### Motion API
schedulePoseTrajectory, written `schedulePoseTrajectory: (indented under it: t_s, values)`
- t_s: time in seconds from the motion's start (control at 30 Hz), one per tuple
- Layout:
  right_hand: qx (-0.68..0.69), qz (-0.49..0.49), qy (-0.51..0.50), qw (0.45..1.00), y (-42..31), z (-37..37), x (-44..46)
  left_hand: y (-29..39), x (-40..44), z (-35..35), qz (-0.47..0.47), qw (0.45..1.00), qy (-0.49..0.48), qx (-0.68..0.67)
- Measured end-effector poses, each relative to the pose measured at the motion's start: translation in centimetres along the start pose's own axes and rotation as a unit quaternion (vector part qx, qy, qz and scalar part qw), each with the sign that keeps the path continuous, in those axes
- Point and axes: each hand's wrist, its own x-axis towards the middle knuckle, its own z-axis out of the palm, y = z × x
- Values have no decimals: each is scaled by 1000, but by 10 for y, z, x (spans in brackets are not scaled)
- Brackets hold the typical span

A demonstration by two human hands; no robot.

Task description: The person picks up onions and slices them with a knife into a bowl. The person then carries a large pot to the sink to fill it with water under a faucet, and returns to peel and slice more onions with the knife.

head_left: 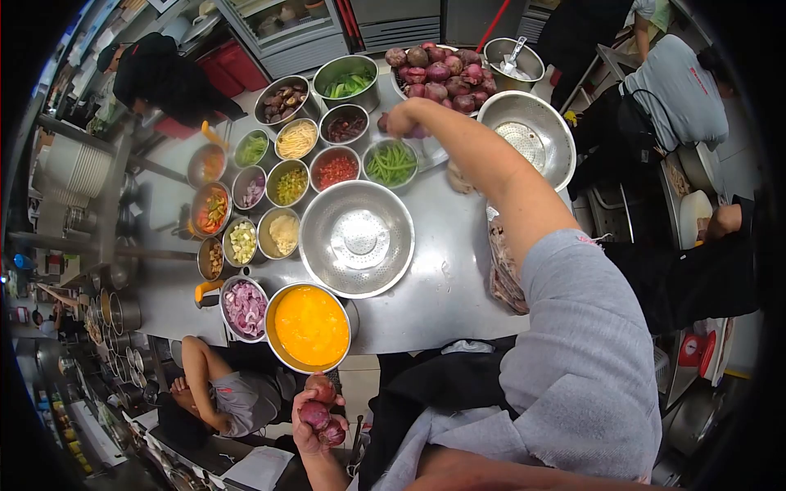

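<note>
Several red onions are held in my left hand, just below the bowl of beaten yellow egg at the table's near edge. My right hand reaches across the table beside the heaped red onions and above the bowl of green beans. Its fingers are bent around what looks like a red onion, partly hidden by the hand. Between the hands stands a perforated steel bowl with nothing in it.
Small bowls of chopped vegetables fill the table's left side. A steel colander stands at the right, with a plastic-wrapped bundle nearer me. A sliced-onion pot has an orange handle. Other people stand around the table.
</note>
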Motion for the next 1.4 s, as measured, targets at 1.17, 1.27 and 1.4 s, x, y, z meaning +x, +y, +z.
schedulePoseTrajectory:
  t_s: [1.17,1.27,1.4]
  values:
    - [155,170,285,931,-7,69,59,-91,-185,-98,-249,896,328,167]
    - [201,174,351,898,-17,59,48,-89,-190,-102,-243,898,310,196]
    - [179,74,402,895,0,46,61,-92,-209,-104,-252,885,373,122]
